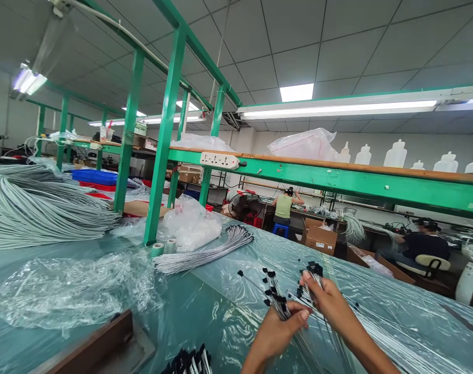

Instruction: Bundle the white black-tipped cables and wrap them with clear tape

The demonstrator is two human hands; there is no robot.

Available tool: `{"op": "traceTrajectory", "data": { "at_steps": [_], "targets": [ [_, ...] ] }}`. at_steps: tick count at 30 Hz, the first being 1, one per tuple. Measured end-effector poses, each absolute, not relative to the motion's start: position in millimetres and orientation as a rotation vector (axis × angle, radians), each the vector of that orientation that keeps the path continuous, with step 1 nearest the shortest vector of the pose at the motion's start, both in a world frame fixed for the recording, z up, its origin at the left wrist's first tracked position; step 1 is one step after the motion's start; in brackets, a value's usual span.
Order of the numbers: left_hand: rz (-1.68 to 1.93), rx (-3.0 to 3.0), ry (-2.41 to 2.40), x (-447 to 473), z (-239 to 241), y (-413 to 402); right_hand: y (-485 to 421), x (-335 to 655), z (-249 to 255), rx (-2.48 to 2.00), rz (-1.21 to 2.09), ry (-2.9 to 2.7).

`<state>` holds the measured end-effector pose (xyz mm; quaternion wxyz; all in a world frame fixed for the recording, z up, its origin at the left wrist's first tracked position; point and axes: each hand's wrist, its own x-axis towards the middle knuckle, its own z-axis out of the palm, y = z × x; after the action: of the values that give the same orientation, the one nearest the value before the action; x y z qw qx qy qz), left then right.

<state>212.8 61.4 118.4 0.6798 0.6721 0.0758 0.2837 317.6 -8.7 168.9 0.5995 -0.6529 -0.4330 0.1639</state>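
Observation:
Low in the head view, my left hand [280, 328] is closed round a fan of thin grey cables with black plug ends [274, 297]. My right hand [325, 300] pinches another small bunch of the same cables [315, 272], whose black tips stick up past the fingers. Both hands sit close together over the plastic-covered green table [205, 311]. More grey cables [392, 337] trail off to the right under my right forearm.
A tied cable bundle [205, 252] lies mid-table beside two tape rolls [163, 248] and plastic bags [191, 226]. A big heap of grey cables [37, 208] fills the left. Green frame posts [162, 140] rise ahead. Two people sit working at far benches [283, 205].

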Motion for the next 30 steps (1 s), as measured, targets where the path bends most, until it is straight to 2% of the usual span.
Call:
{"op": "traceTrajectory", "data": {
  "at_steps": [2,8,15,19,30],
  "targets": [
    [0.638,1.447,0.191,213.3,118.1,61.3,-10.7,320.3,171.3,-1.51,0.326,-1.016],
    [0.639,1.37,0.199,218.3,109.7,66.5,-16.2,309.1,172.4,-1.493,0.442,-1.011],
    [0.68,1.235,-0.043,221.9,110.2,64.3,-14.3,296.8,173.4,-1.602,0.446,-1.146],
    [0.692,1.239,0.028,221.4,113.4,59.7,-4.1,296.3,175.4,-1.634,0.469,-1.106],
    [0.657,1.181,0.121,220.0,112.6,58.6,1.7,303.7,180.8,-1.656,0.21,-1.051]
  ]
}}
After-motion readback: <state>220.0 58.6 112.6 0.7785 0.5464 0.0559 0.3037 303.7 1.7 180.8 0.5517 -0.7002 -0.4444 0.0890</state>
